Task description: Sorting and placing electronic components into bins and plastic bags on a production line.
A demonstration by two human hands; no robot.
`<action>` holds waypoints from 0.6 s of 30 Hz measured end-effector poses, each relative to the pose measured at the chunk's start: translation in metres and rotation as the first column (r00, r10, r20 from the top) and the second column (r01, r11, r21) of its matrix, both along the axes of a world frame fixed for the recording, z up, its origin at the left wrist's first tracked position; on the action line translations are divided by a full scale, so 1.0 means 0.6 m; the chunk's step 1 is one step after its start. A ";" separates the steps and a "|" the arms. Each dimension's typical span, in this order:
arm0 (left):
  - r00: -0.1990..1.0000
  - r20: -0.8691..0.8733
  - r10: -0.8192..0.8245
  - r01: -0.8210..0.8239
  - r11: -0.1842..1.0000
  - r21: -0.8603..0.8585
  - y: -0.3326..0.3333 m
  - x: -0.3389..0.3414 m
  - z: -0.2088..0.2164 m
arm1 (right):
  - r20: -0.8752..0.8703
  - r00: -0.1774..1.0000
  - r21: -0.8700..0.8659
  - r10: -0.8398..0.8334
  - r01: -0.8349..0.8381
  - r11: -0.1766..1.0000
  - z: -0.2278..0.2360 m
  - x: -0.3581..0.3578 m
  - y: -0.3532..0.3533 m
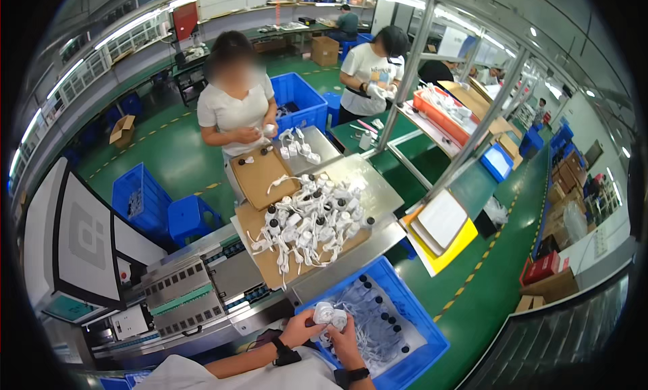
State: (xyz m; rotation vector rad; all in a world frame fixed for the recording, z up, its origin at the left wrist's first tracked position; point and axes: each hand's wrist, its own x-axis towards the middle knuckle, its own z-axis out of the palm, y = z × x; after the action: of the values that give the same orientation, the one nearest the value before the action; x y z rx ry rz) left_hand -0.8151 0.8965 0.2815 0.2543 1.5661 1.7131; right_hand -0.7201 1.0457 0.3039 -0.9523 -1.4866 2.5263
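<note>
Both hands are raised over the near side of a blue crate (432,353). My left hand (302,329) has its fingers closed round a rounded white corded part (323,314). Against it, my right hand (346,345) grips a second rounded white part (338,319); whether the two are joined I cannot tell. Inside the crate lie rows of pale pieces with black round ends (385,317) and white cords. Beyond my hands, a tangled heap of white corded parts (307,221), some with black caps, covers a cardboard sheet (268,272) on the metal bench.
Left of the bench runs a metal conveyor machine (182,299). Across the heap, a person (236,106) handles a white part beside a cardboard tray (260,180). Another person (371,72) works farther back. A metal post (413,69) and a yellow sheet (449,248) stand to the right.
</note>
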 end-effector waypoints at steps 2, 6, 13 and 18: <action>0.998 -0.014 -0.063 0.062 0.998 -0.012 0.007 0.028 -0.009 | -0.005 1.000 -0.009 0.021 -0.022 1.000 -0.016 0.030 0.014; 0.914 -0.303 -0.268 0.201 0.951 -0.236 0.031 0.051 -0.016 | -0.037 0.999 -0.114 0.039 -0.043 0.992 -0.067 0.057 0.054; 0.982 -0.149 -0.113 0.085 0.980 -0.182 0.007 0.084 -0.048 | -0.054 0.979 0.533 0.196 -0.138 0.835 -0.043 -0.029 0.215; 0.993 -0.079 -0.090 0.066 0.963 -0.261 -0.039 0.083 -0.067 | 0.199 0.789 0.838 0.581 -0.444 0.317 -0.068 -0.094 0.246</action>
State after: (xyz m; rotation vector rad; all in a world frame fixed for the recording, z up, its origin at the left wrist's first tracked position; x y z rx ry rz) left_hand -0.7651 0.8729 0.2416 0.2608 1.8012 1.4361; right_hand -0.7768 1.1932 0.2634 -0.0820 -2.8831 1.4820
